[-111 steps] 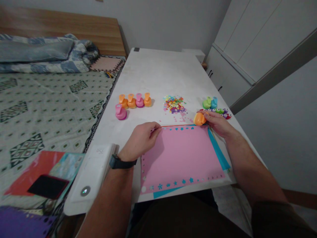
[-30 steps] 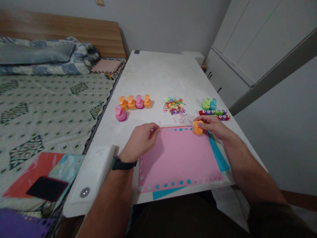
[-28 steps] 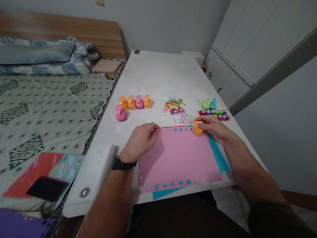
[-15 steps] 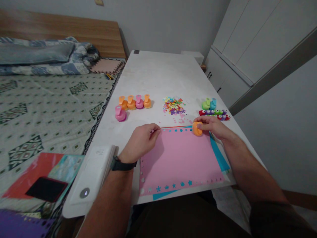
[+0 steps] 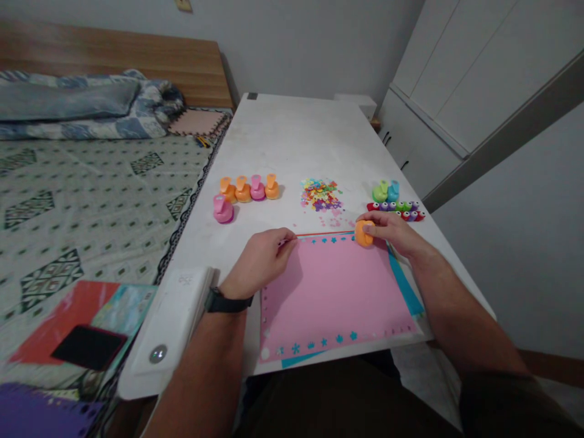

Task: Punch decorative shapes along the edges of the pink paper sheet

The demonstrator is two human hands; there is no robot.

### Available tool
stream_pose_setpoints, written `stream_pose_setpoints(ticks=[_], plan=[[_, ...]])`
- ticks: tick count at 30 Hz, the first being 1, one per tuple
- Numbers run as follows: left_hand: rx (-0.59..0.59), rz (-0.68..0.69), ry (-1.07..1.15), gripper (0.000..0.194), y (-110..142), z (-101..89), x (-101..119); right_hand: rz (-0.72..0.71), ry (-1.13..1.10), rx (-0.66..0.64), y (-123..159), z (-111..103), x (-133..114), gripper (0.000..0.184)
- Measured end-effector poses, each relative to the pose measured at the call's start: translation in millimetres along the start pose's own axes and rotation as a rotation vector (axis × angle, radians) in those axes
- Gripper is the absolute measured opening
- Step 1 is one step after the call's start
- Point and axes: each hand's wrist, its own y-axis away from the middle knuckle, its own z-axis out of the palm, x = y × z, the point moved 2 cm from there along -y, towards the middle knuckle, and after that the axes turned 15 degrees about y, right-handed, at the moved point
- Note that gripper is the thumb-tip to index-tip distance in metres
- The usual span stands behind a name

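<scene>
A pink sheet of paper (image 5: 337,292) lies at the table's near end, with small shapes punched along its edges. Blue paper (image 5: 405,285) shows from beneath it and through several holes. My left hand (image 5: 269,258) pinches the sheet's far left corner between thumb and fingers. At the far right corner, my right hand (image 5: 387,230) is closed around an orange craft punch (image 5: 364,233), which sits over the paper's far edge. The thumb rests on the punch. A thin red strip (image 5: 323,233) shows along the far edge, between the hands.
Beyond the sheet lies a pile of colourful paper cutouts (image 5: 321,194). Orange and pink punches (image 5: 243,190) stand at left; green and blue ones (image 5: 385,191) stand at right, behind several small punches (image 5: 406,214). A white paper trimmer (image 5: 171,322) lies by my left forearm.
The near part of the pink sheet has shifted slightly to the right. My right hand and the orange punch are a touch farther from me; the left hand keeps its pinch.
</scene>
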Motion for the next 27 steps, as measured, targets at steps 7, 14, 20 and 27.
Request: stream_pose_setpoints(ticks=[7, 14, 20, 27], plan=[[-0.008, -0.007, 0.010, 0.029, 0.2, -0.7, -0.7, 0.020, -0.159, 0.200, -5.7, -12.3, 7.2, 0.039], [-0.020, -0.023, -0.004, 0.028, 0.5, -0.8, -0.7, 0.058, -0.178, 0.277, -7.3, -20.4, 13.0, 0.042], [-0.041, -0.023, -0.007, 0.024, 1.6, -0.7, -0.4, 0.067, -0.224, 0.250, -6.0, -15.2, 9.4, 0.043], [-0.074, -0.011, -0.050, 0.028, 2.1, 0.1, -5.2, 0.056, -0.244, 0.251, -5.9, -13.2, 8.0, 0.043]])
